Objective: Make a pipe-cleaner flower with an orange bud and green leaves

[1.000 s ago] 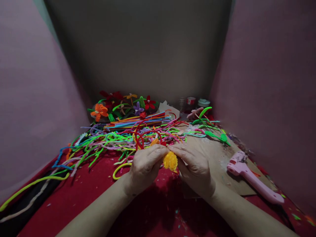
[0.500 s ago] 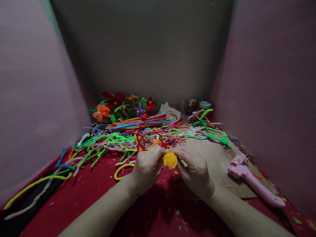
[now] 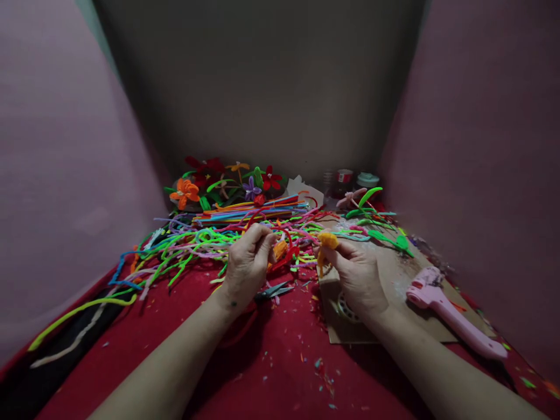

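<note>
My right hand pinches a yellow fuzzy pipe-cleaner piece with a rounded, bunched top and a strand hanging below the fingertips. To its left, my left hand is closed, fingertips pressed together; anything between them is hidden or too small to make out. Close beside the left fingers lie an orange pipe-cleaner piece and red pipe-cleaner loops. Scissors rest on the red cloth just below the left hand. A white ring-shaped roll is partly covered by the right hand.
A heap of colourful pipe cleaners spreads across the back left. Behind it stand pipe-cleaner flowers. On the right, a pink glue gun lies on a cardboard sheet. Jars stand at the back; pink walls flank both sides.
My hands have moved apart from their joined position around the yellow piece. The right hand carries it up and to the right; the left hand has gone up and left, uncovering the scissors.
</note>
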`<state>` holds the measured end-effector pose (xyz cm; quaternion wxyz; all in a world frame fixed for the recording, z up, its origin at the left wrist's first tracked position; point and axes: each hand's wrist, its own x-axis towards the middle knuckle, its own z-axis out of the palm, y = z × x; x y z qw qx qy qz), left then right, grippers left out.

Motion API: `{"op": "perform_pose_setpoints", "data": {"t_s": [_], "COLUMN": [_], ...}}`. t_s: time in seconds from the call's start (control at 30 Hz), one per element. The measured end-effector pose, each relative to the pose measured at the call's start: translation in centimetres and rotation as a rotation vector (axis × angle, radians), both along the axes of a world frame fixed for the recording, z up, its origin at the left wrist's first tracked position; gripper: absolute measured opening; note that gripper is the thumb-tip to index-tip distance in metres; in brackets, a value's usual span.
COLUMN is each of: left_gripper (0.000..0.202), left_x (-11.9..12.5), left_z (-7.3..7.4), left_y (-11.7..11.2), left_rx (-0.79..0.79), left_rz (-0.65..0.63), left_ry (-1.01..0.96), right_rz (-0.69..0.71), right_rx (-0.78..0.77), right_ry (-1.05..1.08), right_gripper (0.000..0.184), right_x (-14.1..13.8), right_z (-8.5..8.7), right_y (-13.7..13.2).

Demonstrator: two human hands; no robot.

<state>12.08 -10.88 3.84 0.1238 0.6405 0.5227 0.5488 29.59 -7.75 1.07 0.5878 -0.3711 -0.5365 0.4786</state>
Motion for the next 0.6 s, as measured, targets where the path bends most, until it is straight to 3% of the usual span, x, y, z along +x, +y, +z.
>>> {"op": "perform_pose_setpoints", "data": {"t_s": [0.13, 0.2, 0.33, 0.47, 0.6], "left_gripper": [0.005, 0.009, 0.017, 0.018, 0.022], "left_x": [-0.9, -1.6, -2.5, -2.1, -1.4], "left_z": [0.7, 1.1, 1.0, -0.2, -0.9], "left_y": [0.5, 0.8, 1.3, 1.4, 1.2], "left_rx": [-0.04, -0.138, -0.406, -0.453, -0.503], "left_rz": [0.037, 0.045, 0.034, 0.105, 0.219], "left_ry": [-0.069, -0.027, 0.321, 0.729, 0.943], "right_rz": [0.004, 0.007, 0.038, 0.067, 0.094], "right_rx": [-0.001, -0.01, -0.053, -0.087, -0.118], "right_ry": [0.044, 0.066, 0.108, 0.148, 0.138], "right_gripper": [0.015, 0.015, 0.015, 0.018, 0.023], "right_x": [0.0, 0.0, -0.1, -0.3, -0.4], "right_z": [0.0, 0.1, 0.2, 0.1, 0.2], "right_y": [0.0, 0.0, -0.1, -0.1, -0.3]}}
